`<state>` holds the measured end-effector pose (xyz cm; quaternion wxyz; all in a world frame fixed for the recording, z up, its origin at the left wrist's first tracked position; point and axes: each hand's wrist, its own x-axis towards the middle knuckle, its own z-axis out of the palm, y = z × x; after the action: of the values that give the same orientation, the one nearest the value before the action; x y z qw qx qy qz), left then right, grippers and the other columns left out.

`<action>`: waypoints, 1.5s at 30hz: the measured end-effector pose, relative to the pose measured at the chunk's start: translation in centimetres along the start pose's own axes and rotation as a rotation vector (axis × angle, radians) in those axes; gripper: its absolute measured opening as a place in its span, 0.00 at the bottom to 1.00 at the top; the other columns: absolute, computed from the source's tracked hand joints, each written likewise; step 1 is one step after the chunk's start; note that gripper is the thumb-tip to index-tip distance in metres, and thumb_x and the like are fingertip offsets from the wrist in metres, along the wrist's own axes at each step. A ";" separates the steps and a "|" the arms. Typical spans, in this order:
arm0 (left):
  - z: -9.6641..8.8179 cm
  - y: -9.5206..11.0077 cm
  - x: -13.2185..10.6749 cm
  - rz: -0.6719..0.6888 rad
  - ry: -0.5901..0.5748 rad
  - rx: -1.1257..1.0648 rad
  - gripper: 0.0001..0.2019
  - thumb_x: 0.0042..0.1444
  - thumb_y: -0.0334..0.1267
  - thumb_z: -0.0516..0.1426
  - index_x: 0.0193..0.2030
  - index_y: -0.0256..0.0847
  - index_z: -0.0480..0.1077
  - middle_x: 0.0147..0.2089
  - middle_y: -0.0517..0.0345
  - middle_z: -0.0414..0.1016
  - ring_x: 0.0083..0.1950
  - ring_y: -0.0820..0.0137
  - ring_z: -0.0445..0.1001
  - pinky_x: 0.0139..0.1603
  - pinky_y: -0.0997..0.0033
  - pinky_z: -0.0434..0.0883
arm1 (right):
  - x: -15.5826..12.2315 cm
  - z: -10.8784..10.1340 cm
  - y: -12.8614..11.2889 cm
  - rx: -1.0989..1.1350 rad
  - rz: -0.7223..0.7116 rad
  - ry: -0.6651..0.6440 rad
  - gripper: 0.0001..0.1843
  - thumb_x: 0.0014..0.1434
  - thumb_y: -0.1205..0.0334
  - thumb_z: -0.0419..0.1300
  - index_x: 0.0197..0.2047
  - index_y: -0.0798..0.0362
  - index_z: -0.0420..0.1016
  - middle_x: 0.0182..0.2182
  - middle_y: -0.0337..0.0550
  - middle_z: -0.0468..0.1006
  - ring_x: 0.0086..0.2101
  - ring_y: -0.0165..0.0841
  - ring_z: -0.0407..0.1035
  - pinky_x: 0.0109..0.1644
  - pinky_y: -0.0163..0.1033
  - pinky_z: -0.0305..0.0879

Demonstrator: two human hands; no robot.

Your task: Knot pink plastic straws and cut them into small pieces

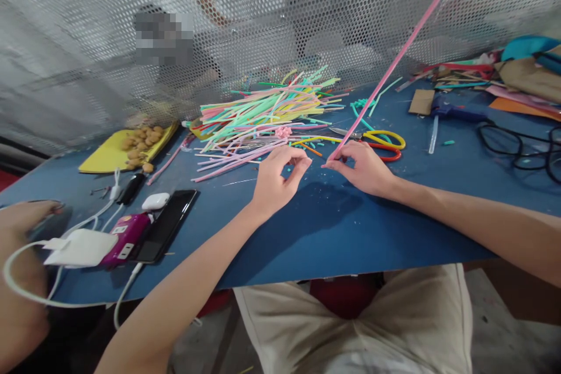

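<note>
**Pink fuzzy stem (388,75) in my right hand (362,166), above a blue table (307,251)**

My right forearm enters from the right; thumb and fingers are clamped on the stem near its lower end, its long part slanting up and rightward. My left hand (280,178) faces it, wrist raised, thumb and forefinger curled toward each other; whether they pinch anything, I cannot tell. Scissors (385,133) lie just beyond my right hand, the stem crossing in front of their blades. Behind my left hand spreads a pile of coloured stems (272,108), with a pink coiled piece (283,132) at its near side. Farther right lies a glue gun (460,112); at left, a phone (169,225).
</note>
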<state>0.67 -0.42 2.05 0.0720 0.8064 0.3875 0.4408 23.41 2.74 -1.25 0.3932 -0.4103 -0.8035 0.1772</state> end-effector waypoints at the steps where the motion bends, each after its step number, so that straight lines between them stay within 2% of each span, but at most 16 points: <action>1: -0.1 0.2 -0.1 0.025 0.003 -0.002 0.07 0.67 0.38 0.56 0.38 0.40 0.71 0.36 0.57 0.76 0.37 0.72 0.72 0.43 0.69 0.70 | 0.0 0.0 0.0 0.024 0.015 0.000 0.12 0.63 0.52 0.64 0.34 0.50 0.82 0.35 0.42 0.83 0.37 0.37 0.73 0.46 0.47 0.65; 5: -0.1 0.6 -0.4 0.029 -0.009 -0.054 0.08 0.67 0.39 0.56 0.37 0.40 0.71 0.34 0.58 0.74 0.36 0.72 0.71 0.42 0.69 0.69 | 0.1 0.1 0.4 0.043 0.038 -0.034 0.13 0.62 0.50 0.63 0.35 0.50 0.83 0.33 0.44 0.82 0.36 0.37 0.72 0.42 0.44 0.66; 10: 0.0 0.5 -0.5 -0.179 -0.076 -0.199 0.13 0.67 0.46 0.56 0.37 0.40 0.74 0.36 0.57 0.78 0.35 0.72 0.73 0.41 0.70 0.71 | 0.1 0.1 0.3 0.039 0.019 -0.131 0.20 0.63 0.44 0.61 0.32 0.52 0.80 0.26 0.41 0.79 0.29 0.33 0.69 0.35 0.41 0.63; 13: 0.3 0.4 -0.6 -0.274 -0.067 -0.277 0.14 0.66 0.49 0.57 0.39 0.41 0.77 0.39 0.55 0.81 0.38 0.70 0.75 0.41 0.69 0.72 | 0.3 -0.5 0.3 -0.036 0.040 -0.158 0.21 0.63 0.43 0.60 0.29 0.51 0.77 0.26 0.40 0.79 0.27 0.32 0.68 0.33 0.40 0.60; 16: 0.6 0.1 -0.8 -0.310 -0.057 -0.276 0.13 0.65 0.49 0.58 0.43 0.42 0.79 0.40 0.56 0.83 0.37 0.70 0.76 0.38 0.69 0.71 | 0.6 -1.1 0.8 -0.151 0.051 -0.094 0.19 0.60 0.42 0.62 0.32 0.51 0.76 0.30 0.42 0.80 0.30 0.34 0.70 0.34 0.41 0.61; 18: 0.8 0.0 -0.9 -0.311 -0.066 -0.250 0.13 0.65 0.48 0.58 0.45 0.43 0.79 0.40 0.56 0.83 0.36 0.70 0.77 0.36 0.69 0.71 | 0.7 -1.3 1.0 -0.180 0.021 0.023 0.18 0.59 0.44 0.64 0.36 0.51 0.75 0.33 0.44 0.79 0.32 0.36 0.71 0.36 0.43 0.63; 21: 1.0 -0.1 -1.0 -0.297 -0.075 -0.217 0.12 0.65 0.47 0.59 0.45 0.44 0.79 0.41 0.56 0.84 0.39 0.69 0.78 0.39 0.67 0.71 | 0.5 -1.5 0.8 -0.116 -0.098 0.144 0.11 0.64 0.53 0.61 0.41 0.52 0.74 0.36 0.46 0.78 0.34 0.36 0.70 0.39 0.43 0.66; 23: 1.1 0.1 -1.1 -0.280 -0.077 -0.200 0.11 0.65 0.46 0.59 0.45 0.44 0.79 0.41 0.57 0.84 0.39 0.69 0.77 0.41 0.67 0.72 | 0.2 -1.5 0.2 -0.065 -0.200 0.145 0.08 0.66 0.57 0.59 0.41 0.51 0.76 0.36 0.45 0.79 0.35 0.35 0.71 0.43 0.44 0.68; 27: 1.2 0.6 -1.2 -0.213 -0.099 -0.138 0.09 0.65 0.43 0.60 0.45 0.45 0.80 0.39 0.60 0.83 0.38 0.70 0.75 0.43 0.67 0.72 | -0.5 -1.4 -0.9 -0.032 -0.343 0.091 0.09 0.65 0.58 0.61 0.46 0.50 0.79 0.41 0.46 0.82 0.42 0.38 0.74 0.50 0.47 0.70; 31: 1.4 0.8 -1.2 -0.132 -0.119 -0.052 0.08 0.65 0.43 0.60 0.42 0.45 0.80 0.35 0.60 0.82 0.36 0.70 0.75 0.40 0.69 0.72 | -0.7 -1.5 -0.9 -0.029 -0.380 0.036 0.09 0.65 0.57 0.62 0.46 0.48 0.81 0.42 0.45 0.83 0.44 0.39 0.75 0.52 0.47 0.70; 35: 1.5 0.5 -1.4 -0.033 -0.141 0.075 0.09 0.66 0.44 0.58 0.42 0.46 0.80 0.37 0.60 0.83 0.38 0.70 0.74 0.43 0.67 0.70 | -0.5 -1.6 -0.8 -0.030 -0.428 0.022 0.06 0.64 0.59 0.63 0.43 0.47 0.81 0.39 0.43 0.83 0.40 0.37 0.75 0.49 0.46 0.70; 40: 1.5 -0.3 -1.6 0.064 -0.191 0.247 0.12 0.68 0.46 0.56 0.42 0.47 0.80 0.37 0.59 0.83 0.40 0.68 0.75 0.44 0.65 0.66 | -0.4 -1.7 -1.1 -0.048 -0.422 -0.076 0.06 0.65 0.60 0.60 0.41 0.49 0.79 0.39 0.44 0.82 0.41 0.38 0.74 0.49 0.46 0.69; 45: 1.6 -0.2 -1.7 0.070 -0.193 0.224 0.12 0.67 0.46 0.56 0.42 0.47 0.80 0.37 0.60 0.83 0.39 0.69 0.75 0.44 0.65 0.66 | -0.5 -1.6 -1.1 -0.119 -0.437 -0.093 0.06 0.67 0.61 0.57 0.39 0.50 0.75 0.38 0.45 0.81 0.39 0.38 0.73 0.45 0.45 0.67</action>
<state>1.31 -1.10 -0.10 0.0030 0.8609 0.3973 0.3176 24.26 1.61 0.19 0.3599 -0.2404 -0.8996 0.0589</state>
